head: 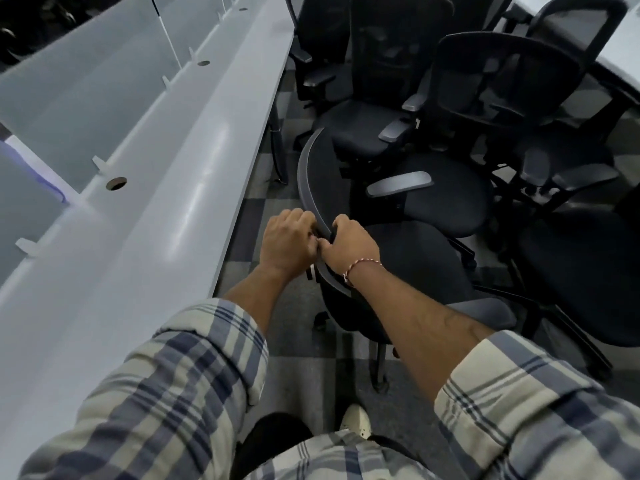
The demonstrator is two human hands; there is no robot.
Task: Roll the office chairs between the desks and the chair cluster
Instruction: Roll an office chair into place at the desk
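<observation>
Our left hand (289, 241) and right hand (350, 245), side by side, gripped the backrest rim of the office chair (408, 261) at twelve o'clock, the grey desk (194, 174) running along at ten o'clock, the chair cluster (485, 98) packed close at one o'clock.

Left hand (289, 242), right hand (349, 245) — both curled.

You stand in an open-plan office: a long grey worktop (194, 174) with round cable holes (116, 183) and frosted divider panels (69, 109) runs along your left, and black mesh swivel chairs (446, 199) crowd the checkered carpet tiles (252, 209).
</observation>
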